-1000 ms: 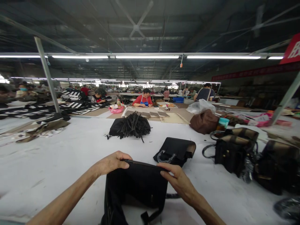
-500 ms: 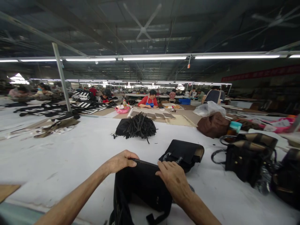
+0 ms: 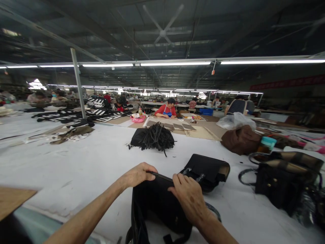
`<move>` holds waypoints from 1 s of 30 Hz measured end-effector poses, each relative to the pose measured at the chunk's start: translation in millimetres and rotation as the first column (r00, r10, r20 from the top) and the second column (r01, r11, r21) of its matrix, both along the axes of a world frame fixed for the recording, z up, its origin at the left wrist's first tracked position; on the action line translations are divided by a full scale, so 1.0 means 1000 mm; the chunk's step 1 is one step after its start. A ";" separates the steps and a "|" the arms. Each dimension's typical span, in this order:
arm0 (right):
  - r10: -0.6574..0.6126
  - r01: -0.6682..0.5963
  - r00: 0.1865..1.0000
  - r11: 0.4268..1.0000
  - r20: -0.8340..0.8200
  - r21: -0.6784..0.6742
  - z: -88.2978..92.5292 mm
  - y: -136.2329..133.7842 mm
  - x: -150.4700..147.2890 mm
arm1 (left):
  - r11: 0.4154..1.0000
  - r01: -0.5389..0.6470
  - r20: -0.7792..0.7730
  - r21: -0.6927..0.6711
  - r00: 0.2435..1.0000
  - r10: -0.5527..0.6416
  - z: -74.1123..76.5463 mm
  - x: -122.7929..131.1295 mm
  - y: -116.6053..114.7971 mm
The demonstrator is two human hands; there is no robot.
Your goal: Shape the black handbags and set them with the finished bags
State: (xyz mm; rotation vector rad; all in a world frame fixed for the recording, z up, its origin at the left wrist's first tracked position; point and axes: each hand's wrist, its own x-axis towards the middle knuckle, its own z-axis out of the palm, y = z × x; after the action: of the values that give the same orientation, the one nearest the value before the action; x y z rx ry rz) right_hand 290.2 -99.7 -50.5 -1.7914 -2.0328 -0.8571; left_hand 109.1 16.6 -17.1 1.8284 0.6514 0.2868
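A black bag [image 3: 159,203] stands open on the white table in front of me, its dark inside facing up toward me. My left hand [image 3: 141,174] pinches the left end of its far top edge between thumb and fingers. Farther right along that same edge, my right hand [image 3: 186,193] is closed over the rim, fingers on the outer side. Just beyond my right hand lies another black bag [image 3: 209,169], with plastic-wrapped handles. A bundle of black strips [image 3: 157,137] rests on black material farther back.
At right stand black handbags [image 3: 281,183] with looped handles, near a brown cloth bundle [image 3: 240,139] and a teal-lidded jar [image 3: 266,145]. A pink basket [image 3: 138,118] sits across the table, where a co-worker in red [image 3: 166,110] is seated. A metal post [image 3: 78,83] rises at left.
The whole view has shifted, so things appear farther right. Both hands keep their hold on the bag's edge, and the bag's pose is nearly the same.
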 end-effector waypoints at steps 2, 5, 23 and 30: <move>0.048 -0.048 0.999 0.999 -0.019 -0.002 -0.001 0.000 -0.001 | 0.997 -0.017 -0.007 0.072 1.000 0.018 -0.001 0.000 -0.002; 0.087 -0.086 0.994 0.996 -0.060 0.008 -0.005 0.001 0.003 | 0.939 -0.087 -0.002 0.332 0.996 0.093 0.000 -0.002 -0.008; -0.010 0.006 0.991 1.000 -0.133 -0.025 -0.001 0.004 0.000 | 0.458 0.082 -0.193 0.885 0.961 0.199 0.013 -0.019 -0.025; -0.061 0.056 0.992 0.997 -0.112 -0.051 -0.001 0.004 -0.002 | 0.398 0.173 -0.243 0.901 0.961 0.132 0.016 -0.014 -0.028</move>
State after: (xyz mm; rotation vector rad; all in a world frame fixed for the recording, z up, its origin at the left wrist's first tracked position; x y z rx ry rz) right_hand 288.6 -95.8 -51.6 -1.8886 -1.9534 -0.7109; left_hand 95.0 -11.3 -1.3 3.0335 0.7198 0.4309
